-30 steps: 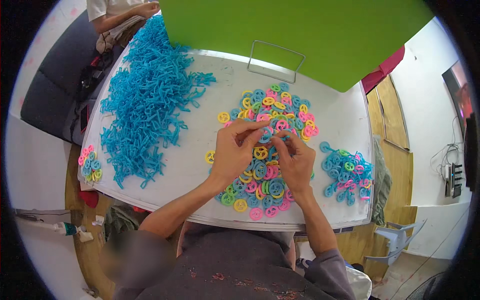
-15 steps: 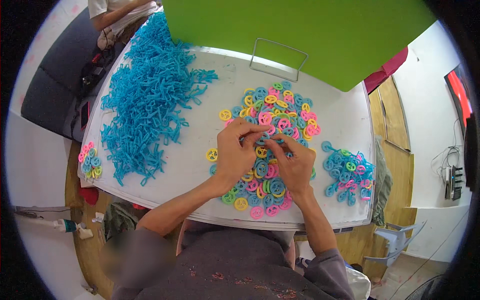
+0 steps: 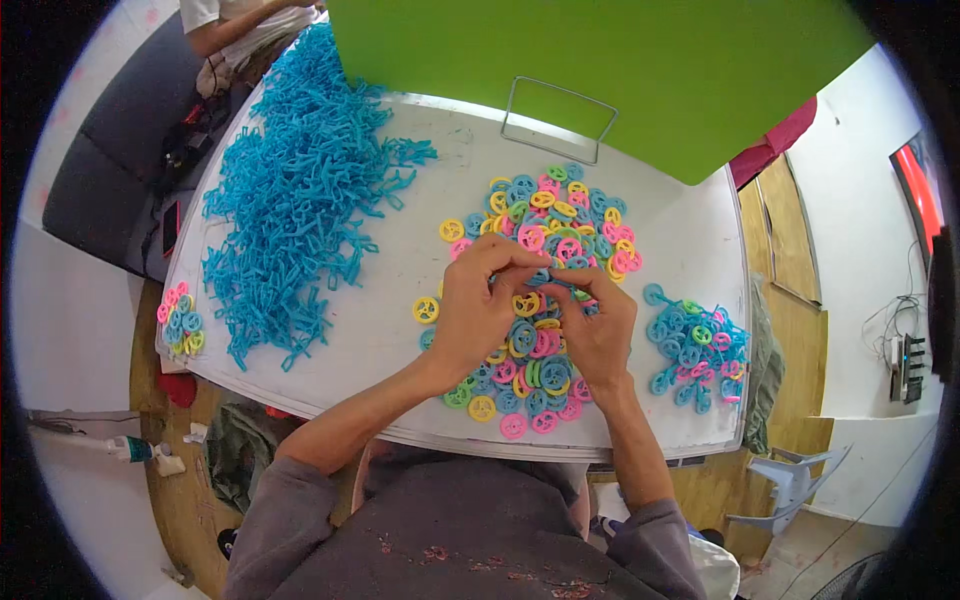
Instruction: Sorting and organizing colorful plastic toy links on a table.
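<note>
My left hand [image 3: 482, 305] and my right hand [image 3: 597, 325] meet fingertip to fingertip over a heap of small plastic wheels [image 3: 541, 345] in blue, pink, yellow and green. Pinched in the left fingers is a blue plastic wheel [image 3: 541, 276], mostly covered by them. The right thumb and fingers close on a thin blue piece against it, like the blue plastic clips in the big pile [image 3: 300, 190] at the left. Whether the two pieces are joined is hidden. Near the table's right edge lies a smaller heap of wheels with blue clips attached [image 3: 697, 345].
A green panel [image 3: 600, 70] with a wire handle [image 3: 560, 118] stands at the table's far side. A small group of wheels [image 3: 181, 322] sits at the left edge of the white table [image 3: 385, 330]. Another person [image 3: 235, 35] sits at the far left. A grey plastic chair [image 3: 790, 488] is at the right.
My right hand has shifted slightly right and its fingers have turned inward. The blue wheel between the fingertips has tilted and shows less. My left elbow has moved a little.
</note>
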{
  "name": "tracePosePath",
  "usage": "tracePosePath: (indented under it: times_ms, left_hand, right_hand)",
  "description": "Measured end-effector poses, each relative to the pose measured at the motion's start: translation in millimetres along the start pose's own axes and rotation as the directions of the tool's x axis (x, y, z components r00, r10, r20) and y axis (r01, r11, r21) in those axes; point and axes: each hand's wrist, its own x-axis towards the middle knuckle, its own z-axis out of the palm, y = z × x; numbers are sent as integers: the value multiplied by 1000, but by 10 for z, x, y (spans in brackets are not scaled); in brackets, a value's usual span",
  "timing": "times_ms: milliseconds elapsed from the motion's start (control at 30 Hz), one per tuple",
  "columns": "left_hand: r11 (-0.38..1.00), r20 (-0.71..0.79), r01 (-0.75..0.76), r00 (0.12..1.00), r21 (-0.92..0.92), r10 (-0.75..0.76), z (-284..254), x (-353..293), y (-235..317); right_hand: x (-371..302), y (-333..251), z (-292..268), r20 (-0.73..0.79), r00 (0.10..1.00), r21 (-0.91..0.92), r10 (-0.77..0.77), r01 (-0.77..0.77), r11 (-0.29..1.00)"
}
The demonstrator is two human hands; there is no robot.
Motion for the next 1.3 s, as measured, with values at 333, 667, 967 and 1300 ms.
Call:
tracePosePath:
  times_ms: [333, 667, 967, 1300]
  left_hand:
    - [980, 209, 170, 967, -106, -145, -69, 28, -1]
    - [748, 539, 650, 680, -130, -497, -161, 117, 165]
    - [669, 4, -122, 984, 733, 176, -579, 443, -590]
    - [958, 211, 224, 960, -177, -185, -403, 266, 71]
  right_hand:
    - [47, -46, -162, 180, 968, 346, 173, -228, 910]
    - [87, 133, -331, 324, 935, 450, -141, -21, 893]
    - [17, 198, -248, 190, 939, 575, 288, -344, 742]
    - [-21, 179, -193, 125, 977, 360, 170, -204, 910]
